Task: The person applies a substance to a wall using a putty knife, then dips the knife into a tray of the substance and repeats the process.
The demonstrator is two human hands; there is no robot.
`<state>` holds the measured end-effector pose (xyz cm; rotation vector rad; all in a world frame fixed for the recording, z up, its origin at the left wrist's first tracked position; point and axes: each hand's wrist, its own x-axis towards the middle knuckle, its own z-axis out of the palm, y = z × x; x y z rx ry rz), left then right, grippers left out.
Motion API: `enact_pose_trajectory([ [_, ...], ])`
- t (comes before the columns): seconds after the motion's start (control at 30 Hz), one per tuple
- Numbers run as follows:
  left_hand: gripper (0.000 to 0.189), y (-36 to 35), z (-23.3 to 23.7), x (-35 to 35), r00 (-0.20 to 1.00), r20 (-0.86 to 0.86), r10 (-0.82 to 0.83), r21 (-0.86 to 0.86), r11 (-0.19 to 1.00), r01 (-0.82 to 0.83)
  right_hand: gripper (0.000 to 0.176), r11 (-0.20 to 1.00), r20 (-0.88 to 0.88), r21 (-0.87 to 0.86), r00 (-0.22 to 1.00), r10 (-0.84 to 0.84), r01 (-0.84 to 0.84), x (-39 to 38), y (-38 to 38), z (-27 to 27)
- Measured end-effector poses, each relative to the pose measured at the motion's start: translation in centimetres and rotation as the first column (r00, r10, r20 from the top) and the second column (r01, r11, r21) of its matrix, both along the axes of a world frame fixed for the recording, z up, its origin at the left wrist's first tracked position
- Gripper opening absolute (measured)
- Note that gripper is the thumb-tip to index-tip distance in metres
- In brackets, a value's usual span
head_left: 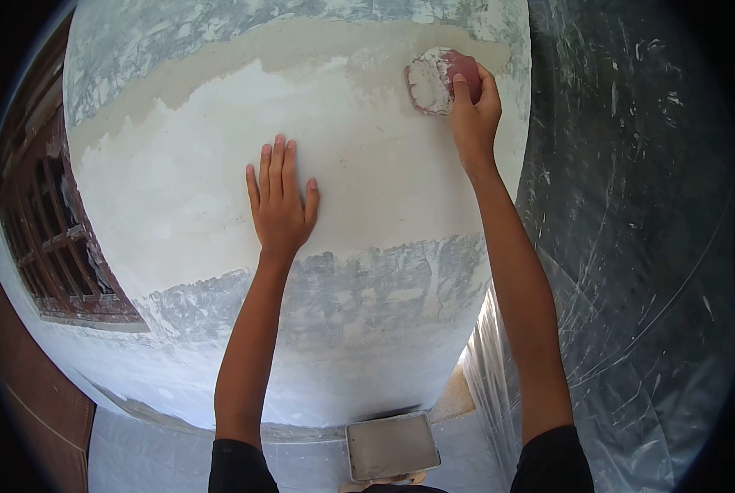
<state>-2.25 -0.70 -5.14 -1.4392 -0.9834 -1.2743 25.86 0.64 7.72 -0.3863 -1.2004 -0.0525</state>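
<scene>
Near the upper right of the wall (359,189), my right hand (476,115) grips a rounded, reddish pad (458,78) with thumb and fingers. White plaster is caked over the pad's left part, and its left edge lies against the wall. My left hand (280,201) rests lower and to the left, palm toward the wall, its fingers stretched upward and holding nothing. Around both hands runs a broad band of smooth, pale plaster, damp beige along its upper edge. Patchy blue-grey wall shows above and below this band.
A brown wooden window (55,222) with a lattice is set into the wall at left. Dark plastic sheeting (630,246) hangs along the right side, splashed with white. A rectangular tray (392,448) of greyish-beige material stands at the bottom, by the wall's foot.
</scene>
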Motion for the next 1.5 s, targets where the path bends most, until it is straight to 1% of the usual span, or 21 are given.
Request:
enact_pose_trajectory([
  [0.03,0.06,0.0,0.0,0.0,1.0,0.0,-0.002,0.003,1.0,0.002,0.039,0.989,0.054,-0.068,0.99,-0.13,0.134,-0.2,-0.3,-0.2],
  [0.17,0.06,0.1,0.0,0.0,1.0,0.005,-0.01,0.009,1.0,0.01,0.038,0.997,-0.063,-0.045,0.996,-0.07,0.068,0.3,0.1,0.2],
  [0.4,0.06,0.1,0.0,0.1,1.0,0.007,-0.014,0.004,1.0,0.014,0.039,0.989,0.033,-0.057,0.99,-0.137,0.139,0.4,-0.1,0.1],
  [0.5,0.06,0.1,0.0,0.1,1.0,0.006,-0.007,0.002,1.0,0.006,0.038,0.999,-0.007,0.05,1.0,0.01,-0.009,0.2,-0.2,0.1],
  [0.57,0.06,0.1,0.0,0.1,1.0,0.006,0.001,0.001,1.0,-0.001,0.038,0.967,0.134,-0.056,0.962,-0.24,0.249,0.6,-0.4,0.0],
  [0.6,0.061,0.1,0.0,0.1,1.0,0.007,-0.007,0.001,1.0,0.007,0.038,0.967,0.134,-0.056,0.961,-0.241,0.25,1.0,-0.1,0.1],
  [0.67,0.061,0.0,0.0,0.0,1.0,0.01,-0.012,0.002,1.0,0.012,0.038,0.995,-0.142,-0.048,0.985,-0.095,0.089,1.5,0.2,0.8],
  [0.73,0.061,0.1,0.0,0.1,1.0,0.008,-0.005,0.002,1.0,0.005,0.039,0.997,-0.152,-0.012,0.985,-0.081,0.08,1.4,0.2,0.5],
  [0.83,0.06,0.1,0.0,0.0,1.0,0.003,-0.018,0.012,1.0,0.018,0.04,0.981,0.131,-0.051,0.975,-0.178,0.186,0.2,-1.4,-0.6],
  [0.87,0.06,0.1,0.0,0.1,1.0,-0.001,-0.019,0.01,1.0,0.019,0.04,0.981,0.128,-0.053,0.975,-0.179,0.187,0.6,-0.9,-0.6],
  [0.93,0.06,0.0,0.0,0.1,1.0,0.003,-0.018,0.006,1.0,0.018,0.04,0.98,-0.082,-0.078,0.979,-0.187,0.181,1.7,0.6,-0.2],
  [0.97,0.06,0.0,0.1,0.0,1.0,0.003,-0.016,0.008,1.0,0.016,0.038,0.995,-0.165,-0.05,0.982,-0.092,0.084,1.9,-0.2,-0.3],
  [1.07,0.06,0.0,0.0,0.1,1.0,0.001,-0.005,0.003,1.0,0.005,0.037,0.993,-0.147,0.049,0.983,0.114,-0.108,1.4,-0.3,-1.0],
  [1.1,0.06,0.0,0.1,0.1,1.0,0.003,-0.006,0.0,1.0,0.006,0.039,0.999,-0.024,0.027,0.999,0.021,-0.021,1.0,-0.4,-1.6],
  [1.13,0.06,0.0,0.0,0.1,1.0,0.002,-0.008,-0.004,1.0,0.008,0.041,0.98,0.126,-0.03,0.974,-0.19,0.196,1.2,-0.8,-2.2],
  [1.2,0.06,0.1,0.0,0.1,1.0,-0.004,-0.009,0.0,1.0,0.009,0.043,0.947,0.004,-0.159,0.959,-0.283,0.28,1.5,-1.1,-2.3],
  [1.27,0.06,0.1,0.0,0.1,1.0,-0.004,0.0,0.011,1.0,0.001,0.043,0.99,-0.251,-0.076,0.959,-0.135,0.119,3.4,0.8,-1.8],
  [1.33,0.061,0.0,0.0,0.2,1.0,0.001,0.012,-0.006,1.0,-0.012,0.043,0.996,-0.302,-0.045,0.95,-0.084,0.074,4.0,1.4,-2.3],
  [1.4,0.061,-0.1,0.0,0.1,1.0,0.001,0.013,-0.009,1.0,-0.013,0.043,0.999,-0.134,0.004,0.99,0.037,-0.037,2.3,0.6,-2.7],
  [1.47,0.061,-0.1,0.1,0.2,1.0,-0.003,0.003,-0.013,1.0,-0.003,0.044,0.973,0.138,-0.072,0.968,-0.21,0.221,1.2,-0.8,-3.9],
  [1.5,0.061,-0.1,0.1,0.1,1.0,-0.005,-0.001,-0.008,1.0,0.001,0.043,0.968,0.079,-0.112,0.973,-0.217,0.225,1.2,-1.0,-4.0],
])
